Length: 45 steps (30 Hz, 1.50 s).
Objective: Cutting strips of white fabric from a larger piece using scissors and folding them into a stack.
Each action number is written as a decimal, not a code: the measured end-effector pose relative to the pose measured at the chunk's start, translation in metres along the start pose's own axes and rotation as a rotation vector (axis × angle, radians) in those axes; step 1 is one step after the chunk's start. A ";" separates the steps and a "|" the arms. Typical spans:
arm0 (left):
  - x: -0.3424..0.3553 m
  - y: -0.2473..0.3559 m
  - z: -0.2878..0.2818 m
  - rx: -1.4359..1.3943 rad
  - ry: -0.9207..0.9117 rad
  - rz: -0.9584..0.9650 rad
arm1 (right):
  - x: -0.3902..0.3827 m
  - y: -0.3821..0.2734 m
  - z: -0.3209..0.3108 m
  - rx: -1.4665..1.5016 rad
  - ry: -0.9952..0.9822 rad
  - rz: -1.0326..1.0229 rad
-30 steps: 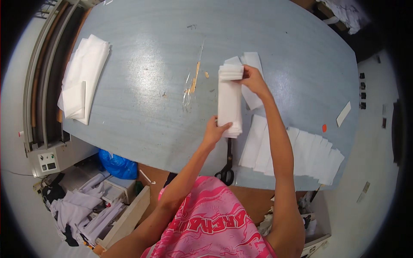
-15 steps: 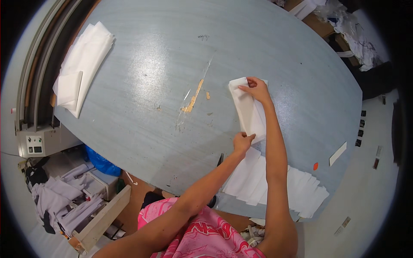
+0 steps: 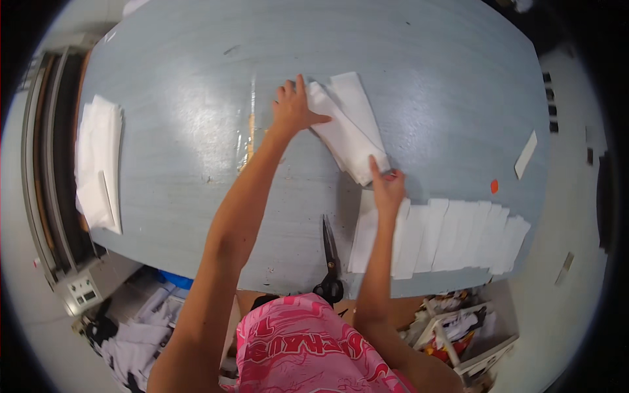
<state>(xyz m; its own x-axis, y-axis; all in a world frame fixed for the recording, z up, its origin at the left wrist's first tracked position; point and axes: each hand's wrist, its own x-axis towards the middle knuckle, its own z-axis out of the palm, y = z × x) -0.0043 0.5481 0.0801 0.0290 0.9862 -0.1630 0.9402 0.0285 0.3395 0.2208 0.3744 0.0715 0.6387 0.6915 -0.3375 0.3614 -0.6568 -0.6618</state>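
Two layered white fabric pieces lie crossed on the blue-grey table, joined or overlapping near their lower ends; the nearer folded piece (image 3: 342, 134) slants from upper left to lower right. My left hand (image 3: 293, 110) is at its far left end, fingers spread, with the thumb resting on the fabric. My right hand (image 3: 389, 187) pinches the near right corner, thumb on top and fingers partly hidden beneath. Just below, a fanned row of white fabric pieces (image 3: 449, 234) overlaps along the table's near edge, partly behind my right forearm.
Black-handled scissors (image 3: 331, 265) lie at the near edge between my arms. A stack of white fabric (image 3: 98, 164) sits at the far left beside a machine with rollers (image 3: 49, 150). An orange scrap (image 3: 495, 186) and a white strip (image 3: 525, 154) lie at right.
My left hand has moved from the fabric's near end to its far left end and spread. My right hand has come down to the near corner. The fabric is now slanted, with a second piece showing.
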 end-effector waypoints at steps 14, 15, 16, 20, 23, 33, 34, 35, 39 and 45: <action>0.022 -0.001 -0.014 -0.522 -0.409 -0.023 | -0.054 -0.014 0.036 0.198 0.194 0.342; 0.018 0.005 -0.027 -0.511 -0.409 -0.021 | -0.060 -0.016 0.036 0.316 0.184 0.384; 0.015 0.010 -0.038 -0.414 -0.435 0.011 | -0.065 -0.016 0.037 0.431 0.179 0.427; -0.013 0.027 -0.065 -0.215 -0.362 0.171 | -0.091 -0.008 0.055 0.545 0.219 0.351; -0.060 0.022 -0.081 -0.162 -0.211 0.254 | -0.126 -0.024 0.045 0.550 0.074 0.311; -0.210 0.013 -0.179 -0.100 -0.119 0.142 | -0.130 -0.034 -0.007 0.408 0.003 -0.569; -0.218 0.015 -0.194 -0.086 -0.188 0.198 | -0.137 -0.055 -0.017 0.404 -0.120 -0.729; -0.224 0.017 -0.207 -0.073 -0.258 0.258 | -0.143 -0.070 -0.019 0.398 -0.239 -0.886; -0.217 0.027 -0.252 -0.096 -0.399 0.406 | -0.160 -0.093 -0.011 0.476 -0.661 -1.002; -0.132 0.031 -0.273 -0.175 -0.555 0.413 | -0.175 -0.051 0.003 0.813 -0.975 -0.161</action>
<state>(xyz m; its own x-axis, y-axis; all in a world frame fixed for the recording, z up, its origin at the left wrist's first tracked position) -0.0720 0.4635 0.3645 0.5833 0.6949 -0.4206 0.7480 -0.2578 0.6116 0.0885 0.2878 0.1628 -0.2584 0.9056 -0.3363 -0.3500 -0.4123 -0.8412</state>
